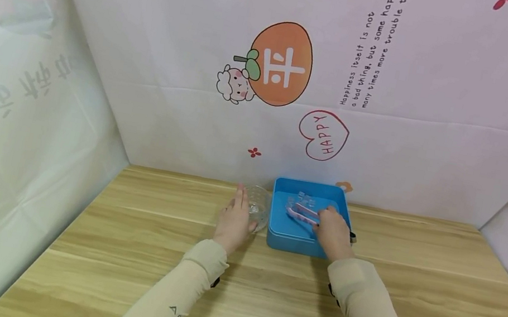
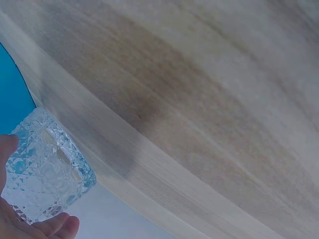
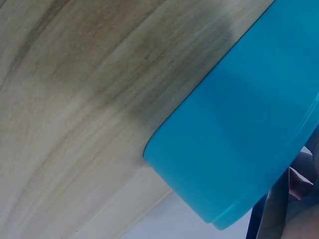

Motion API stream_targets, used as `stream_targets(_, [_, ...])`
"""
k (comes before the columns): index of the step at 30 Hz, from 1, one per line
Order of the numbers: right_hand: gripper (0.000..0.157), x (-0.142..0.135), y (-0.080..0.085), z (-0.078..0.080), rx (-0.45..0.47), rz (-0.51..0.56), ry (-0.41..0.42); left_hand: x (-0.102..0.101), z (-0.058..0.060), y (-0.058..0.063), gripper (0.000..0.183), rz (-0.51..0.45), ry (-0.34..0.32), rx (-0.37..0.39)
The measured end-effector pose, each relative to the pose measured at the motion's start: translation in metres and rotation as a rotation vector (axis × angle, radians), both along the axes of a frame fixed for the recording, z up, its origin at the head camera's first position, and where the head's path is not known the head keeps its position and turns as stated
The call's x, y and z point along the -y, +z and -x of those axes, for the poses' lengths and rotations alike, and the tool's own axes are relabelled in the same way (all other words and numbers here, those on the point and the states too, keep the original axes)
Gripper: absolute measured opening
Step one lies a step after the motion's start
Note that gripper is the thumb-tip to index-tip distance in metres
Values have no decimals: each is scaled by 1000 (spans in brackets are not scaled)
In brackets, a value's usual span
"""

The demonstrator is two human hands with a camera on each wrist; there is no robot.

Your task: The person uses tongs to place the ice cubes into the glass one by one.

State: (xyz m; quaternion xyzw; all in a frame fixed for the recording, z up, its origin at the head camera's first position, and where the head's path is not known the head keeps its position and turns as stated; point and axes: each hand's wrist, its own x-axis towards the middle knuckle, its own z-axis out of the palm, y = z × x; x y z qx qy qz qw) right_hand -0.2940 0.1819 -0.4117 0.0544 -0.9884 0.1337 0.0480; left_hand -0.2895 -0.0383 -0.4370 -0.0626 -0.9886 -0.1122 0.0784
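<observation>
My left hand [image 1: 235,222] grips a clear cut-glass cup [image 1: 259,211], fingers along its far left side and thumb at its near side. In the left wrist view the faceted glass [image 2: 50,167] shows between thumb and fingertips, with something clear visible inside it from the head. Just right of the cup is a blue box [image 1: 295,244]. My right hand [image 1: 334,232] reaches over the box's right side and holds pink tongs [image 1: 303,217], whose tips point left inside it. Several small clear cubes [image 1: 306,199] lie towards the back of the box. The right wrist view shows mostly the box's outer wall [image 3: 234,134].
The wooden table [image 1: 151,276] meets a white printed cloth [image 1: 198,126] close behind the cup and box. More cloth [image 1: 32,142] hangs along the left side. A dark handle [image 1: 353,238] sticks out at the box's right.
</observation>
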Motion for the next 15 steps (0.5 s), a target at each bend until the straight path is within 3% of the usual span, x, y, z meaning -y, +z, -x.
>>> stream_targets(15, [30, -2, 5, -4, 37, 8, -24, 0, 0, -2, 90, 2, 3, -12])
